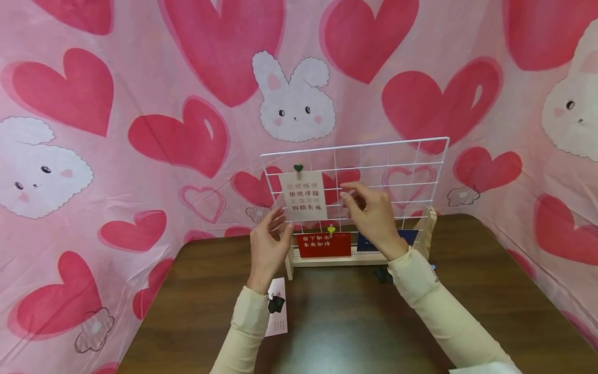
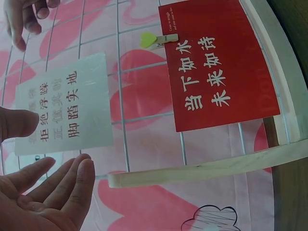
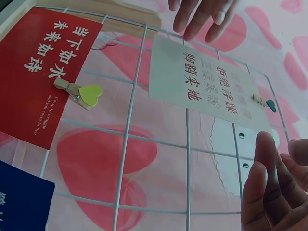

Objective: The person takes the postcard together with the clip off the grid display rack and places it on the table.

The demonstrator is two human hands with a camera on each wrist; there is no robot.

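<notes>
Pink backdrop, left hand, right hand, relaxed beside white card

A white lettered card hangs clipped to a wire grid.

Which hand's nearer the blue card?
Right. In the head view, the right hand is just above and partly in front of the blue card; the left hand is farther off, by the lower-left corner of the white card.

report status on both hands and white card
Left hand beside white card, touch unclear. Right hand apart, visibly empty. White card clipped to grid by green heart clip. Nothing seen blocking.
</notes>
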